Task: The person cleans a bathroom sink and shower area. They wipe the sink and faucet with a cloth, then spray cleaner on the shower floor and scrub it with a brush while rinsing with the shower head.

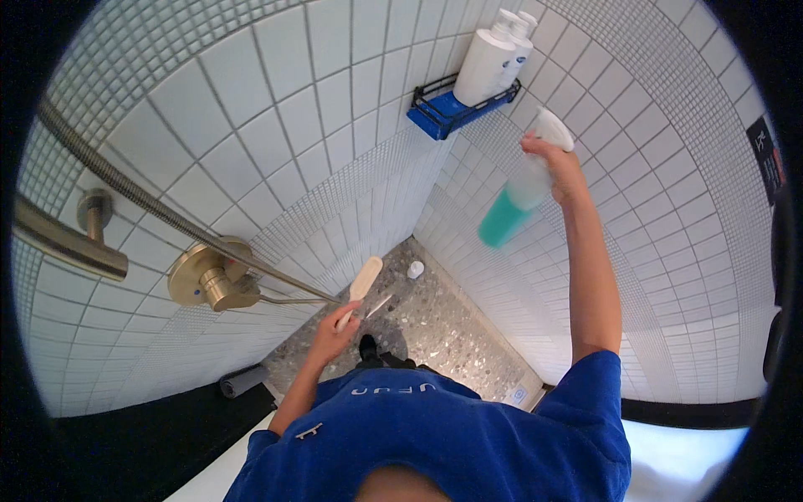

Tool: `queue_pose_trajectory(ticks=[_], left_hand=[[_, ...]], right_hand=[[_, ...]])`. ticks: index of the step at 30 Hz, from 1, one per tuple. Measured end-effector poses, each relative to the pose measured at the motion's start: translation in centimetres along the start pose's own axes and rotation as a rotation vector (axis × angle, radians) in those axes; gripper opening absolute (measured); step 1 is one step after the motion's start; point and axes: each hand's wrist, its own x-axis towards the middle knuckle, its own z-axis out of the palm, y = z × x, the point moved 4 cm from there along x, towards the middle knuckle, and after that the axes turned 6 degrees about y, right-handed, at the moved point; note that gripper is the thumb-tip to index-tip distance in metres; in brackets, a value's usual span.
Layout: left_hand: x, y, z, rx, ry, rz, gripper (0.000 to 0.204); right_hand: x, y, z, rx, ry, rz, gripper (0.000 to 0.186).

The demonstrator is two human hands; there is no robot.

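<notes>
My right hand [559,167] is raised at the right, its fingers wrapped round the neck of a spray bottle [507,216]. The bottle is clear with a white trigger head, holds blue-green liquid and hangs tilted in front of the tiled wall. Lower and to the left, my left hand [333,331] is closed round the handle of a cream-coloured brush [365,278] with a long oval head; its bristles do not show. A thin white stick-like thing [379,306] shows beside that hand; whether the hand holds it I cannot tell.
A black wire corner shelf [443,117] with a blue base carries white pump bottles [493,65]. At the left are a brass shower valve [219,280], a metal hose [142,194] and a bar [71,238]. A small white object [415,269] sits on the speckled floor [456,326].
</notes>
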Motion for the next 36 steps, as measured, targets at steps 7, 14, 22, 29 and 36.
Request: queue_pose_trajectory(ticks=[7, 14, 22, 29, 36], left_hand=[[-0.3, -0.8, 1.1, 0.037, -0.054, -0.016, 0.034], [-2.6, -0.6, 3.3, 0.115, -0.112, -0.192, 0.033], [-7.6, -5.0, 7.0, 0.127, -0.084, -0.378, 0.034], [-14.9, -10.2, 11.0, 0.134, -0.070, -0.682, 0.036], [-22.4, -17.1, 16.3, 0.147, -0.004, -0.758, 0.035]], right_hand=[[-0.3, 5.7, -1.7, 0.161, 0.127, -0.043, 0.020], [-2.4, 13.9, -2.3, 0.139, 0.124, 0.168, 0.014], [-12.0, 36.8, -4.8, -0.043, 0.089, 0.581, 0.015], [-24.7, 55.2, -10.6, -0.336, 0.397, 0.905, 0.025], [-29.6, 60.9, -10.0, 0.032, 0.133, 0.876, 0.010]])
